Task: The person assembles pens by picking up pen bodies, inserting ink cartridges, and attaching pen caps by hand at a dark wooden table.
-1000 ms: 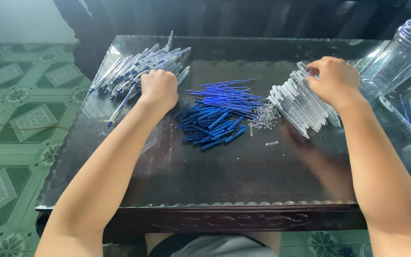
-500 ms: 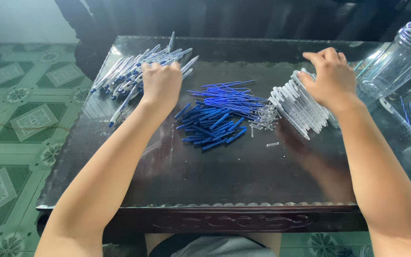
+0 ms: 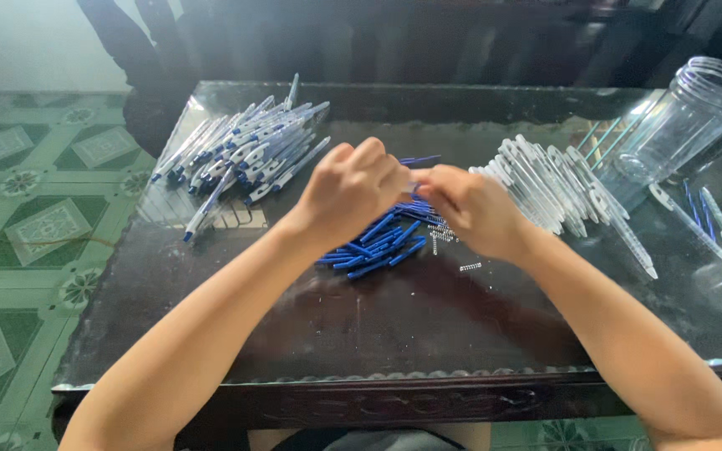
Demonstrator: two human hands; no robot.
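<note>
My left hand (image 3: 351, 190) and my right hand (image 3: 471, 209) meet, fingers closed, above a heap of blue pen refills (image 3: 378, 240) in the middle of the dark table (image 3: 394, 326). What they pinch between them is hidden by the fingers. A pile of assembled blue-and-clear pens (image 3: 244, 150) lies to the left of my left hand. A row of clear pen barrels (image 3: 557, 188) lies to the right of my right hand. Small metal springs (image 3: 470, 266) lie loose just below my right hand.
A clear plastic jar (image 3: 683, 121) lies on its side at the table's far right, with a few pen parts (image 3: 704, 217) near it. The table's carved front edge (image 3: 394, 401) is close to me. Green patterned floor tiles (image 3: 35, 225) lie to the left.
Both hands left the outer piles and came together over the blue refills. The left moved right from the pen pile, the right moved left from the clear barrels.
</note>
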